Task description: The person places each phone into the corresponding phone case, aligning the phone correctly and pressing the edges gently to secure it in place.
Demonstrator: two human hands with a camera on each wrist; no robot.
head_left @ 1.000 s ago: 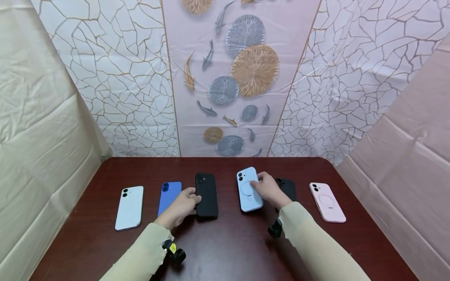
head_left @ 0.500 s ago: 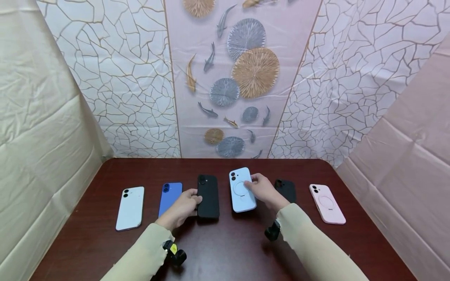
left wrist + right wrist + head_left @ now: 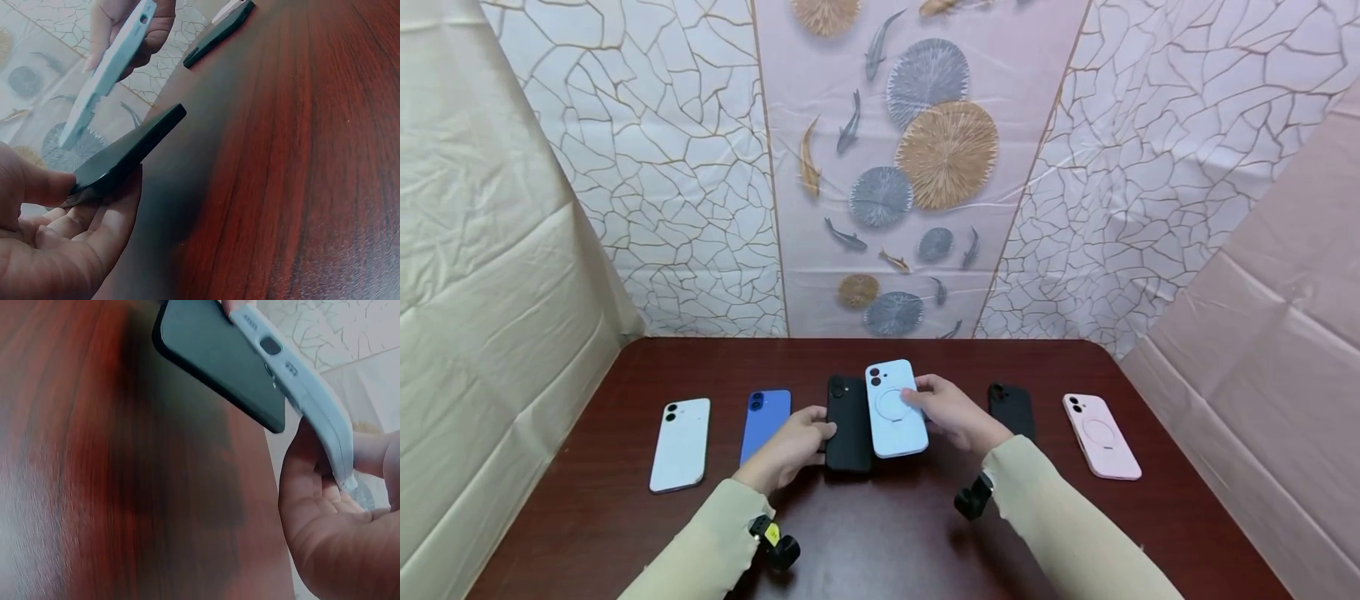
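Observation:
My left hand point(image 3: 792, 443) pinches a black phone point(image 3: 847, 437) by its left edge, thumb on top and fingers beneath. In the left wrist view the black phone point(image 3: 125, 155) is tilted above the dark wood table. My right hand point(image 3: 953, 410) holds a light blue phone case point(image 3: 897, 427) by its right edge; it has a ring on its back and camera openings at the top. Its port opening shows in the right wrist view on the case point(image 3: 306, 394). In the head view the case overlaps the phone's right edge, hiding part of it.
A white phone point(image 3: 680, 446) and a blue phone point(image 3: 766, 423) lie on the table point(image 3: 880, 542) to the left. On the right are a black phone case point(image 3: 1011, 408) and a pink phone case point(image 3: 1102, 435) with a ring. Patterned cloth point(image 3: 700, 167) hangs behind the table.
My right hand has carried the light blue case leftward until it overlaps the black phone. My left hand, still holding the phone, has moved slightly to the right.

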